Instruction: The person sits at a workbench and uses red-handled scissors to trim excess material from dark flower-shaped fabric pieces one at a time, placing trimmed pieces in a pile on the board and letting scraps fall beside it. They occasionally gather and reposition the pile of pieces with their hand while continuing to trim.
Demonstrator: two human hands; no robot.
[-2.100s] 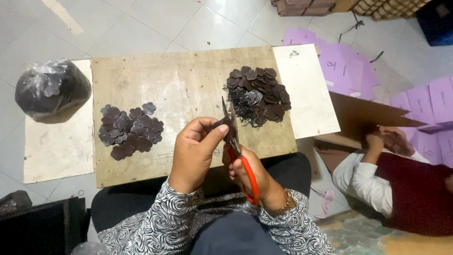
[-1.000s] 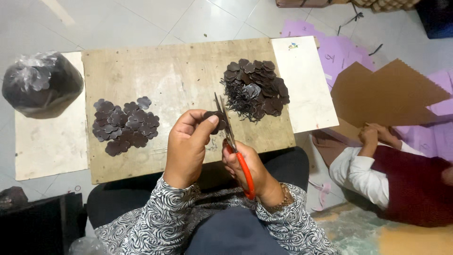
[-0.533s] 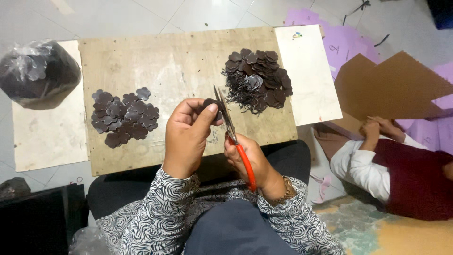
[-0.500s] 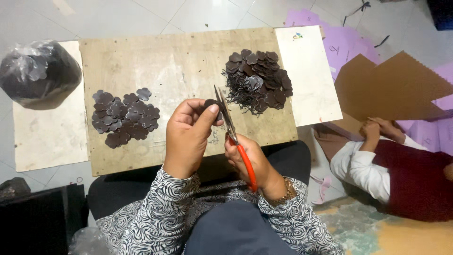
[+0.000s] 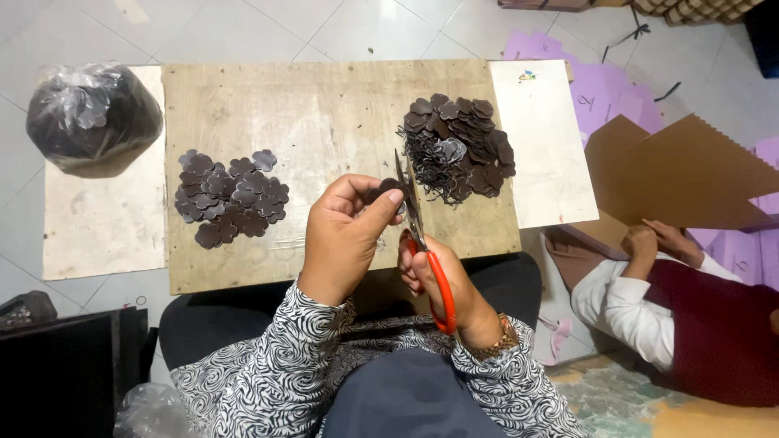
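So we've got our left hand pinching a small dark brown flower-shaped piece between thumb and fingertips, closed tight on it, held up just above the near edge of the table. Our right hand sits at about 4 o'clock from the left one, wrapped around the orange handles of the scissors, fingers clamped on them, with the blades pointing up toward 12 o'clock and touching the right side of that little piece. Can't really tell how far the blades are parted from this angle. Going outward: at 10 o'clock from our hands there's a flat pile of neat flower cutouts lying on the plywood, and at 1 o'clock a bigger messier heap of dark pieces with stringy offcuts. A pale board butts up against the table's right edge. Way off at 10 o'clock a clear plastic bag stuffed with dark pieces rests on another light panel. At 3 o'clock another person in a white sleeve is handling a brown cardboard sheet on the floor, with purple sheets beyond.
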